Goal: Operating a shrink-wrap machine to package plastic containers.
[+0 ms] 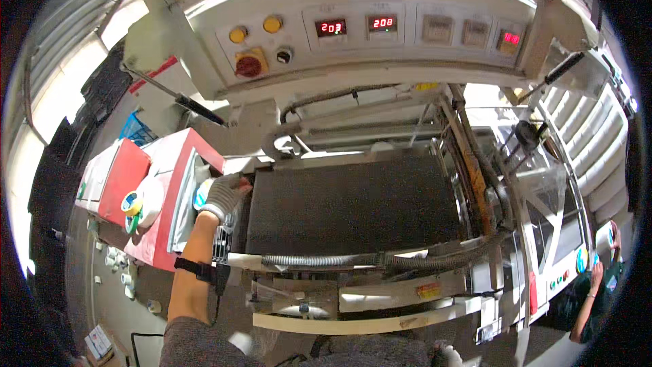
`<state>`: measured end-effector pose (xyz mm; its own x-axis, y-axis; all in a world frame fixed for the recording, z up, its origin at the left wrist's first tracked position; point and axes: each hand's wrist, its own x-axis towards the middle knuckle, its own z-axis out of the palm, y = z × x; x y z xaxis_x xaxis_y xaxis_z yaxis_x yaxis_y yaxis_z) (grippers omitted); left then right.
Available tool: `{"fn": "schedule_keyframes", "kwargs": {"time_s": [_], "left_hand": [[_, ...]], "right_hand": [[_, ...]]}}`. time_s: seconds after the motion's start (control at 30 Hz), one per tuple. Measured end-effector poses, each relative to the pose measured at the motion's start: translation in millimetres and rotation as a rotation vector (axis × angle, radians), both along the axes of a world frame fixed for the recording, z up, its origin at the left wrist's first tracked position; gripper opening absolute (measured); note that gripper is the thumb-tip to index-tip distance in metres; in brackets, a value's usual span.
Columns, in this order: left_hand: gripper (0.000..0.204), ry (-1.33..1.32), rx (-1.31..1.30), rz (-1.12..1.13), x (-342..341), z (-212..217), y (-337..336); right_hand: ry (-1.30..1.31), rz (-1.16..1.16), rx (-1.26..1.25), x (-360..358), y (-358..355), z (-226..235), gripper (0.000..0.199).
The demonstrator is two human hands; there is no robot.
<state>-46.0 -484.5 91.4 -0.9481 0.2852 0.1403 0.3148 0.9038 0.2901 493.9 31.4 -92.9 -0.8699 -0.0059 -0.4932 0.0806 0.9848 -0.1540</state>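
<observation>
My left hand (225,196), in a grey-and-white striped work glove, reaches to the left end of a wide dark conveyor belt (353,200). Its fingers point toward the belt's edge and are partly hidden, so their grip is unclear. Just left of the glove is a round blue-and-white thing (201,194), partly covered by the hand, beside a red-sided box (166,228) with a pale liner. A black strap (195,269) circles my left forearm. My right hand does not show.
Above the belt spans a control panel (285,34) with a red knob and lit red displays. Tape rolls (132,203) hang by the red boxes; several small white rolls (127,278) lie on the floor. At right, a co-worker's hand (596,277) is near a white roll (604,239).
</observation>
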Motion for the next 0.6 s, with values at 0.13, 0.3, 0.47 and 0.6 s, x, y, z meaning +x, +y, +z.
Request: {"fn": "schedule_keyframes", "kwargs": {"time_s": [0.13, 0.3, 0.47, 0.6], "left_hand": [[0.018, 0.553, 0.019, -0.021, 38, 124, 122], [0.029, 0.136, 0.76, 0.087, 0, 177, 199], [0.011, 0.361, -0.135, -0.51, -33, 180, 191], [0.011, 0.406, 0.053, -0.246, -61, 229, 184]], "right_hand": [[0.178, -0.276, -0.185, -25, -7, 64, 0.016], [0.147, -0.304, -0.147, -10, 5, 50, 0.02], [0.154, -0.429, -0.183, -36, 8, 98, 0.023], [0.097, -0.52, -0.314, -24, 16, 88, 0.029]]}}
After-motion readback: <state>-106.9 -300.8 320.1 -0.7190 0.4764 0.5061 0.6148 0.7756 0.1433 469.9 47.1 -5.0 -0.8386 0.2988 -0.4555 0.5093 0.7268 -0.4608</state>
